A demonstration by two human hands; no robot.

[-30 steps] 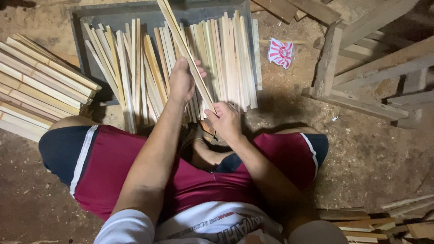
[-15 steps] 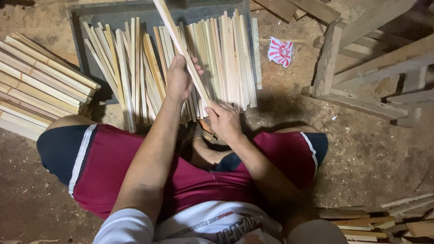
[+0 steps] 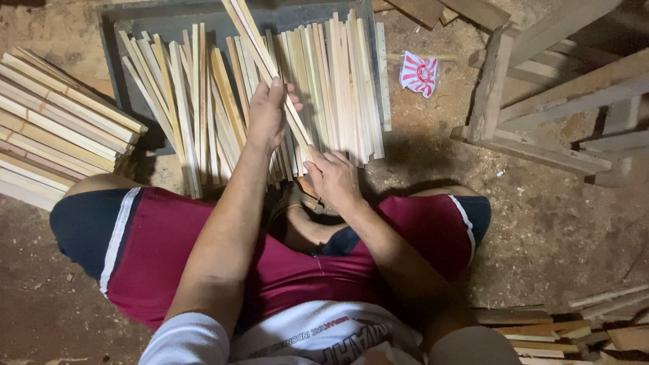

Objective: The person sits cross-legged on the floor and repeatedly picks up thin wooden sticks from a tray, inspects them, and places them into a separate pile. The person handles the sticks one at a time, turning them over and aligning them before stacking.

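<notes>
A seated person's left hand [image 3: 267, 113] and right hand [image 3: 331, 177] both grip a slanting bundle of slats [image 3: 260, 57] above a grey tray [image 3: 169, 20] spread with sticks [image 3: 338, 81], stacked slats [image 3: 57, 128] lying to the left.
</notes>
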